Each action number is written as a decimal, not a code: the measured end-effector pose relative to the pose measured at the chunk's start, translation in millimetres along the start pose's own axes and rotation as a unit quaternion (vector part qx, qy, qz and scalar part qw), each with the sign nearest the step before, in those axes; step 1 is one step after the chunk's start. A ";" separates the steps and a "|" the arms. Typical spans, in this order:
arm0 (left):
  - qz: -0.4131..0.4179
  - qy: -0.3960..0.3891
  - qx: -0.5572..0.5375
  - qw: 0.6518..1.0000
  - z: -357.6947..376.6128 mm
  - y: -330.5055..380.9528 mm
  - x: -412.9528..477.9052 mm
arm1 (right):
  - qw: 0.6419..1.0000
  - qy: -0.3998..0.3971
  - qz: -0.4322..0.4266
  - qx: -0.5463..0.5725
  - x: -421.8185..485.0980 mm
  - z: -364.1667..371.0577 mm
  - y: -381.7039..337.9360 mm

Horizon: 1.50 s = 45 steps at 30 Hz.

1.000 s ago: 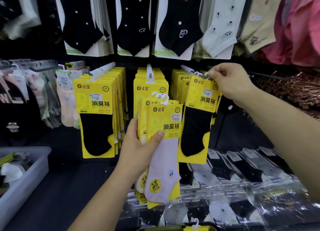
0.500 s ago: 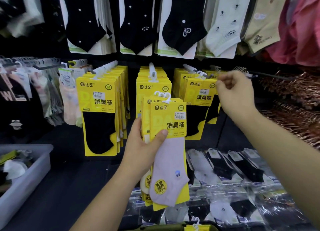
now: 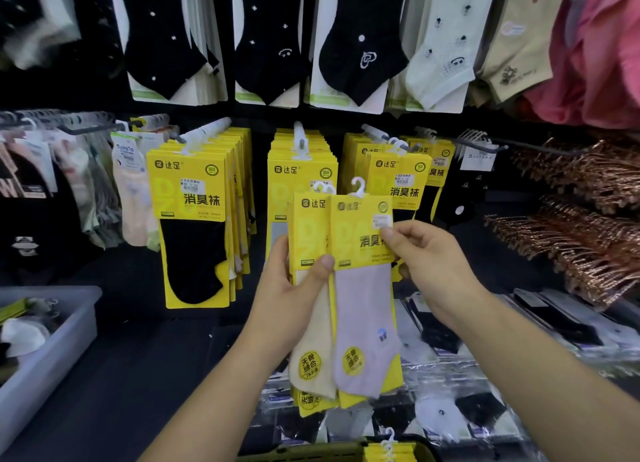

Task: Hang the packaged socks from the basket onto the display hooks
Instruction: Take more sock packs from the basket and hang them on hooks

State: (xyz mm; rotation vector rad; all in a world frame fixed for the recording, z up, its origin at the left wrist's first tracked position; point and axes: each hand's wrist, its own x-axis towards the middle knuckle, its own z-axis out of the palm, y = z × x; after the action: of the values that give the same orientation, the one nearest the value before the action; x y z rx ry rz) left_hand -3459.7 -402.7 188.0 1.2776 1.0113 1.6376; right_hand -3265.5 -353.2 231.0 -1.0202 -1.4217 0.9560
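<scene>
My left hand [image 3: 287, 288] grips a small stack of yellow sock packs [image 3: 308, 239] in front of the display, thumb across their fronts. The front pack [image 3: 363, 305] holds a lilac sock, and the one behind it a cream sock. My right hand [image 3: 429, 257] pinches the front pack's right edge near its price label. White plastic hangers stick up from the packs' tops. Behind them, yellow packs hang on three display hooks, the left hook [image 3: 204, 134], the middle hook [image 3: 299, 137] and the right hook [image 3: 384, 137]. The green basket [image 3: 332, 451] shows at the bottom edge with more yellow packs inside.
A grey plastic bin [image 3: 52, 340] sits at the left with loose items. Bagged socks [image 3: 519, 340] lie flat on the counter below. Copper-coloured hangers [image 3: 588, 219] pile at the right. Larger sock cards [image 3: 353, 45] hang in the row above.
My right hand left the right hook, where it hung a black-sock pack, and came down to pinch the front pack in my left hand. The stack rose slightly.
</scene>
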 end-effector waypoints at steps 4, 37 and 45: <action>-0.003 0.009 -0.009 1.000 -5.5 -0.3 1.6 | 0.995 0.092 0.016 0.042 12.5 -18.4 6.1; -0.002 0.014 -0.032 0.999 5.2 -3.2 1.4 | 0.993 -0.047 0.012 -0.109 -7.6 27.9 -12.4; -0.022 0.009 -0.091 0.996 4.4 -4.2 -0.2 | 0.994 -0.029 0.078 0.070 -15.2 19.4 0.3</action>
State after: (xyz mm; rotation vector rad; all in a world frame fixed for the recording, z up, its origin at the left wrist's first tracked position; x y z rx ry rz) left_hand -3454.9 -400.9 184.7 1.1134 0.8727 1.6683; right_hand -3284.1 -367.8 224.4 -1.0164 -1.3162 1.1917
